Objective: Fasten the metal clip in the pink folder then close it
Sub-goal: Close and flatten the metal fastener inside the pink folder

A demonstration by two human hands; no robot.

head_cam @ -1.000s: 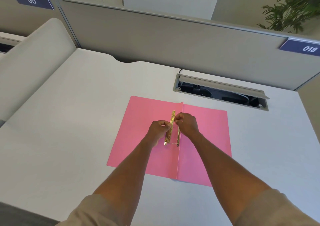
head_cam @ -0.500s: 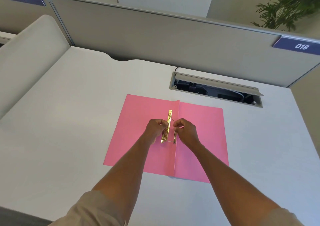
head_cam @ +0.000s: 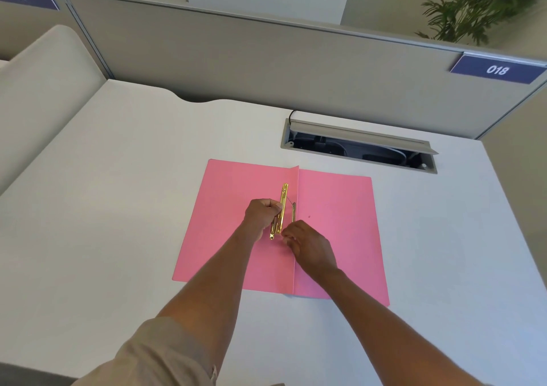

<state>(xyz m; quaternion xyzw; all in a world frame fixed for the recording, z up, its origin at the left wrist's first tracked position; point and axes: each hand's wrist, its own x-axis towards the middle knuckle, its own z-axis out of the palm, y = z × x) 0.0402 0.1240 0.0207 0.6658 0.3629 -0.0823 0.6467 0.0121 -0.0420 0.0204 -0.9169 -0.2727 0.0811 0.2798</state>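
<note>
A pink folder [head_cam: 334, 232] lies open and flat on the white desk [head_cam: 124, 208]. Along its centre fold sits a gold metal clip [head_cam: 283, 199], a long bar standing slightly tilted, with a thin prong [head_cam: 293, 211] beside it. My left hand [head_cam: 262, 212] is closed around the middle of the gold bar. My right hand [head_cam: 307, 245] pinches the lower end of the clip near the fold, fingertips together. The bottom part of the clip is partly hidden by both hands.
An open cable tray [head_cam: 359, 146] with a raised lid is set into the desk behind the folder. A grey partition [head_cam: 236, 51] runs along the back, with a label 018 [head_cam: 497, 69]. A plant [head_cam: 485, 4] stands beyond it.
My right hand has slid down from the clip's middle to its lower end, uncovering the thin prong. My left hand stays on the gold bar.
</note>
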